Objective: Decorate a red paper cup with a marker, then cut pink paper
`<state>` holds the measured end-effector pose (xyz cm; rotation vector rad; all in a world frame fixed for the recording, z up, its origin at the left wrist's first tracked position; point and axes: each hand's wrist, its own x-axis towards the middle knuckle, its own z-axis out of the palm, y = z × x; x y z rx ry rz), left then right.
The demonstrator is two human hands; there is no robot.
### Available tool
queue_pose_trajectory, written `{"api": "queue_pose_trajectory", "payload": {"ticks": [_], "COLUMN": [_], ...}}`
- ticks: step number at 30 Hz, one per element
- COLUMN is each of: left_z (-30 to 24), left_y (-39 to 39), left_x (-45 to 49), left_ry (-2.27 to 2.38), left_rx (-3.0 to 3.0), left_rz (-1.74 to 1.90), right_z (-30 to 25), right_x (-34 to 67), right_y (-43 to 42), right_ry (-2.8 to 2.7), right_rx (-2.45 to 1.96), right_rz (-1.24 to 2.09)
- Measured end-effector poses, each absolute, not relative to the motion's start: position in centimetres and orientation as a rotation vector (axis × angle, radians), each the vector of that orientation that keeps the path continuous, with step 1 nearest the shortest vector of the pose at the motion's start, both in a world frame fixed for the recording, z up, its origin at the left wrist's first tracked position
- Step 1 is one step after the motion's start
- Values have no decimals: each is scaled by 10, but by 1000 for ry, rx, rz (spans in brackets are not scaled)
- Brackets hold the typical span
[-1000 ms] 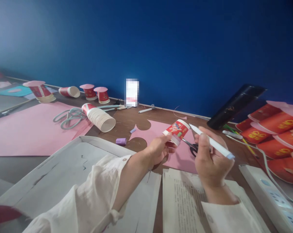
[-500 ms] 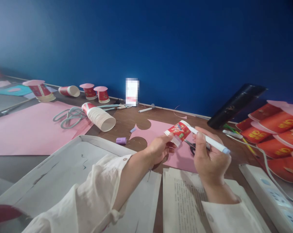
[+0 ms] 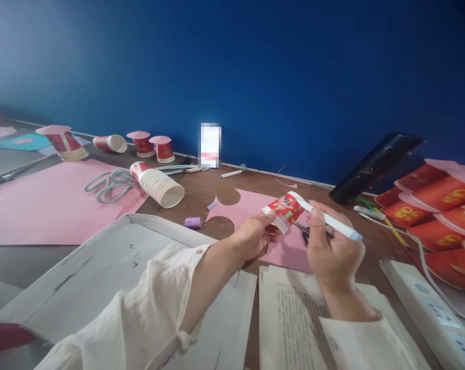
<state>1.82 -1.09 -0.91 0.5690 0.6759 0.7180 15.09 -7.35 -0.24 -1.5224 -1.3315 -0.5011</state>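
My left hand point(image 3: 255, 234) is closed around the lower part of a red paper cup point(image 3: 284, 206), which is tilted with its base end up to the right. In my right hand point(image 3: 334, 252) is a white marker point(image 3: 336, 223) with a light blue end, gripped like a pen. The marker's tip meets the cup near its upper right edge. Beneath the cup lies pink paper point(image 3: 251, 210) with rounded cut-outs. Scissors point(image 3: 304, 232) rest on that paper, partly hidden by my right hand. A purple marker cap point(image 3: 192, 222) lies to the left.
Stacked paper cups point(image 3: 161, 187) lie beside a grey cable point(image 3: 109, 184). Several cups with pink discs point(image 3: 161, 149) stand along the wall. To the right are a black cylinder point(image 3: 374, 167), red cups point(image 3: 448, 198) and a power strip point(image 3: 428, 303). Printed sheets point(image 3: 290, 318) and a white tray point(image 3: 101, 272) lie in front.
The marker has tilted very slightly, its rear end shifting a little left and up. Both hands keep their holds on the cup and marker.
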Motion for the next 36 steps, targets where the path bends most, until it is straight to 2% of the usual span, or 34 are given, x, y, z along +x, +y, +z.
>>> {"api": "queue_pose_trajectory", "payload": {"ticks": [36], "left_z": [-8], "left_y": [-10], "left_x": [17], "left_ry": [596], "left_rx": [463], "left_rz": [737], "right_z": [-3], "right_x": [151], "right_y": [-74], "right_ry": [-1328], "right_rx": [-1544], "right_rz": [-485]}}
